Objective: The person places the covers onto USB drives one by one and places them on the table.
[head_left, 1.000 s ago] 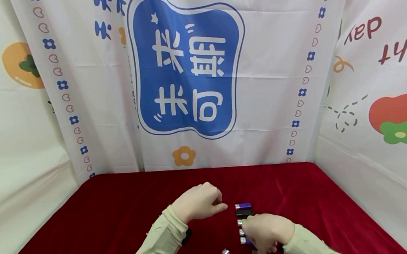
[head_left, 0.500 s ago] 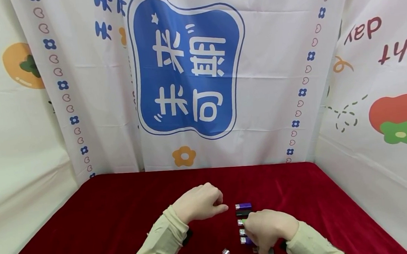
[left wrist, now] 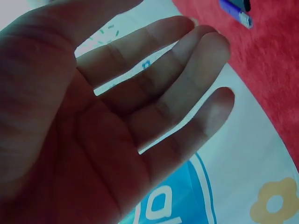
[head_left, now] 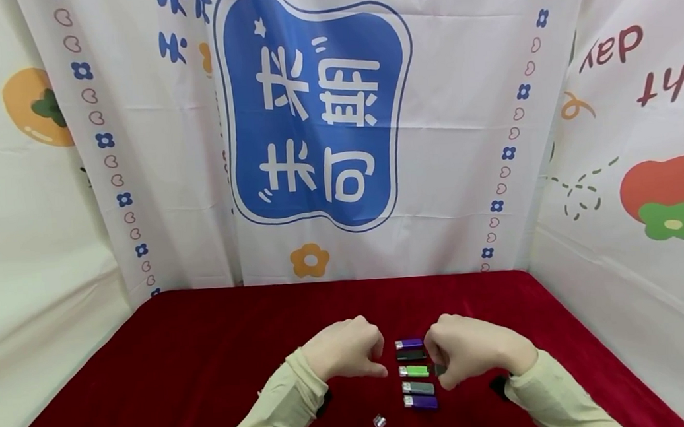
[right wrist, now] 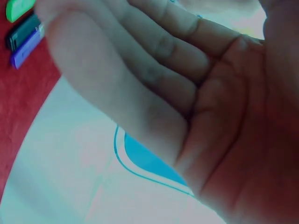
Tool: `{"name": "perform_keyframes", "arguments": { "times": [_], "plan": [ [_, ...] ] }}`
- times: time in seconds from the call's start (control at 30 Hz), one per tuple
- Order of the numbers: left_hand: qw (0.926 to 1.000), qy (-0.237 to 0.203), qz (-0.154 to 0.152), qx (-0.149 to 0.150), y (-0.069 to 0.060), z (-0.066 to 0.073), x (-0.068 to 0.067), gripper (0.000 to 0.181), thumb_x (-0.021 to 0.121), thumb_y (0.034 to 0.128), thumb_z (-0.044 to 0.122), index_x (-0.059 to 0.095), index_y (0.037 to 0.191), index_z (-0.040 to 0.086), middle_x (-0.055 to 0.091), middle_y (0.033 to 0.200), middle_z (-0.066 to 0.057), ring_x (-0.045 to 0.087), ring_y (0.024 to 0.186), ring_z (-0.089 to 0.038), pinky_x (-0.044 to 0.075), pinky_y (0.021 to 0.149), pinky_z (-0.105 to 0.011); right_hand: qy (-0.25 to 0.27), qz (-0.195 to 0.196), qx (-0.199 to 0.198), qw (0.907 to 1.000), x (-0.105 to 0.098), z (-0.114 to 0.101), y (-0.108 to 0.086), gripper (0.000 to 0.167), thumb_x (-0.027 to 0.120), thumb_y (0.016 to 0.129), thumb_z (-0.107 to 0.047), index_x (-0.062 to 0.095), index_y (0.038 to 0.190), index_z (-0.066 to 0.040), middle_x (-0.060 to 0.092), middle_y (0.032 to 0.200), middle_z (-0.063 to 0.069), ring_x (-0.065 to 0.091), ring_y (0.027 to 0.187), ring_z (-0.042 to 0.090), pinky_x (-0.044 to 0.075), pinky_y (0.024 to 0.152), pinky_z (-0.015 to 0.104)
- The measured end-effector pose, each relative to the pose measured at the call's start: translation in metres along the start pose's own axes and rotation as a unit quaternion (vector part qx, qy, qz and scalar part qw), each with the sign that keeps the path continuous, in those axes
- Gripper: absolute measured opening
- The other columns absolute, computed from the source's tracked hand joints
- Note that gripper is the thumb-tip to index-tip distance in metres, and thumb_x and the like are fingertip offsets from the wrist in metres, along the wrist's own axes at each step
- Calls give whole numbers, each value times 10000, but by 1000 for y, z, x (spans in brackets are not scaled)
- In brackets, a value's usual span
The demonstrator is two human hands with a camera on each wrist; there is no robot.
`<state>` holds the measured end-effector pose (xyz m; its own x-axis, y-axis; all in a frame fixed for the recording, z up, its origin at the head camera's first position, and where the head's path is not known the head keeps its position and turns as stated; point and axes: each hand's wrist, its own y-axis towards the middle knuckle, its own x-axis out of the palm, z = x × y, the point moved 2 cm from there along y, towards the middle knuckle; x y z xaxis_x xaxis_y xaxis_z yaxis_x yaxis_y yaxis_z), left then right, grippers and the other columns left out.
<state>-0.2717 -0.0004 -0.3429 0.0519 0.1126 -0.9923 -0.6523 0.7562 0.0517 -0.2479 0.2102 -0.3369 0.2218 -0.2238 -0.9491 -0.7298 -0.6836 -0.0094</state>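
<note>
In the head view my right hand [head_left: 473,346] pinches a dark grey USB flash drive [head_left: 439,369] between thumb and fingers, at the right end of a row of flash drives. From far to near lie a purple flash drive [head_left: 409,344], a black one [head_left: 410,355], a green one [head_left: 414,370], a grey one [head_left: 418,388] and another purple flash drive [head_left: 421,402]. To the left of the row hovers my left hand [head_left: 348,352], fingers loosely bent and holding nothing. The right wrist view does not show what that hand pinches.
A small clear, shiny piece [head_left: 380,422] lies on the red tablecloth [head_left: 221,361], in front of the row and to its left. White printed curtains [head_left: 449,133] enclose the table at the back and on both sides.
My right hand has picked up the dark grey flash drive from the near end and carried it away from me, up beside the green one. My left hand has shifted slightly nearer and right.
</note>
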Motion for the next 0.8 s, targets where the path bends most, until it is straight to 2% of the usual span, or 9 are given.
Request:
{"name": "perform_keyframes", "arguments": {
  "times": [0.27,0.53,0.8],
  "plan": [
    [9956,335,-746,-454,3,21,25,422,870,697,468,598,548,182,504,491,127,461,441,-22,406,442,-210,196,436,-144,9988,-16,10,-9,239,781,715,-73,595,687,-220,537,583,-137,503,513,23,457,479,234],
    [9891,866,-1020,-622,6,31,40,443,932,579,478,601,664,197,525,576,81,462,486,-52,423,456,-249,131,658,-210,9975,-23,11,-7,230,785,728,-83,602,717,-222,542,609,-146,521,544,24,475,508,242],
    [9865,957,-1166,-642,9,30,49,446,964,546,420,681,808,197,600,712,72,518,583,-47,460,516,-248,83,756,-232,9968,-22,11,-7,216,782,738,-91,610,732,-221,541,617,-148,521,555,22,479,519,240]
  ]
}}
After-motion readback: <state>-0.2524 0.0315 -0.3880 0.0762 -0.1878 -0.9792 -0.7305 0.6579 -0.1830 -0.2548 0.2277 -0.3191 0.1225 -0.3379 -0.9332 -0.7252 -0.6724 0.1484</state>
